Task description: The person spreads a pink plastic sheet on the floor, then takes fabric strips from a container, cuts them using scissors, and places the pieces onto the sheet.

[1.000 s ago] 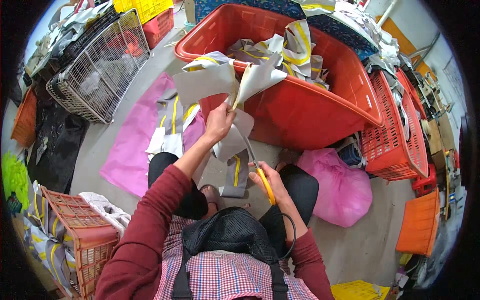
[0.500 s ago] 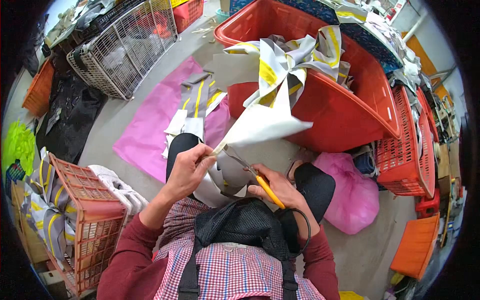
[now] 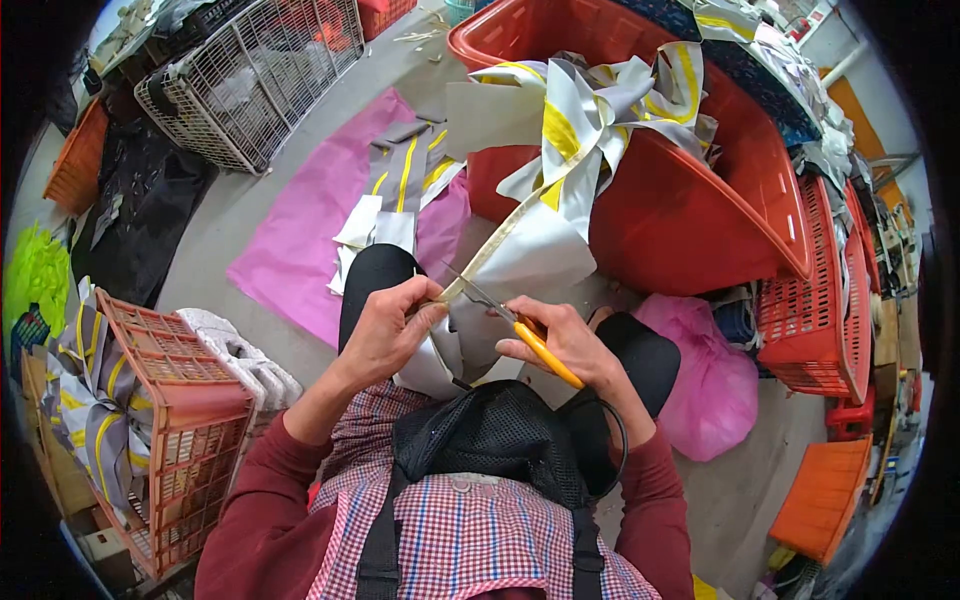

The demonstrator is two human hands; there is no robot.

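My left hand point(image 3: 398, 325) pinches the edge of a white and grey fabric piece point(image 3: 535, 245) with yellow stripes. The fabric runs up from my fingers to the rim of the large red tub point(image 3: 690, 220), and part of it hangs down over my lap. In my right hand point(image 3: 565, 345) are scissors with orange handles point(image 3: 548, 353). Their blades are parted and lie across the fabric's edge, just right of my left fingertips. Whether the blades have cut into the fabric is too small to tell.
Striped pieces lie stacked on a pink sheet point(image 3: 300, 230) on the floor. An orange crate point(image 3: 190, 430) with similar pieces stands at my left, a pink bag point(image 3: 700, 390) at my right. Beyond are a white wire basket point(image 3: 255, 85) and a red basket point(image 3: 815, 300).
The white fabric that flapped to the right now hangs straighter between tub and left hand. The scissors have moved slightly up and right, their blades now across the fabric's edge.
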